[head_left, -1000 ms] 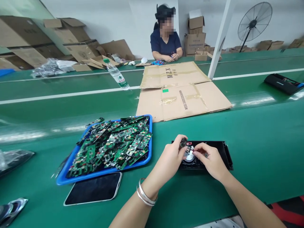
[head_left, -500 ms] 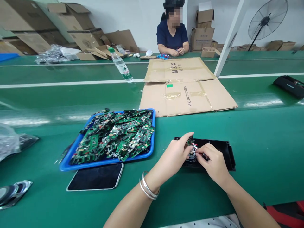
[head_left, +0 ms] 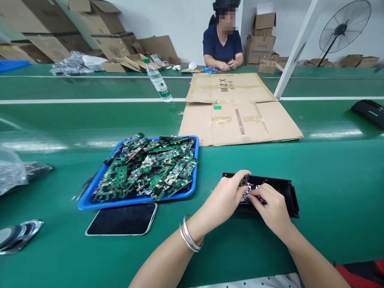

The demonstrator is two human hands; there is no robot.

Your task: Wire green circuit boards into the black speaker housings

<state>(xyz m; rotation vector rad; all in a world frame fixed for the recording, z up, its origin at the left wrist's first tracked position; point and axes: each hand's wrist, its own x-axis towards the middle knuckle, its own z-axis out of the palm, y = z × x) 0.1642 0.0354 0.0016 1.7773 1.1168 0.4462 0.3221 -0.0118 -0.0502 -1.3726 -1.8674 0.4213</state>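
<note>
A black plastic housing (head_left: 282,190) lies on the green belt in front of me, with a round speaker set in its left part. My left hand (head_left: 223,198) pinches a small green circuit board (head_left: 243,181) over that speaker. My right hand (head_left: 271,208) grips the red and white wires (head_left: 250,187) at the board's edge with its fingertips. Both hands touch over the housing's left half, and the speaker is mostly hidden beneath them.
A blue tray (head_left: 90,203) heaped with several green circuit boards sits to the left, a dark phone (head_left: 123,219) in front of it. Flattened cardboard (head_left: 240,108) and a water bottle (head_left: 159,84) lie beyond. Another person (head_left: 222,44) sits at the far side. Speakers (head_left: 16,236) lie at far left.
My hands have lowered the small board closer onto the speaker in the housing. The view has shifted slightly left and down.
</note>
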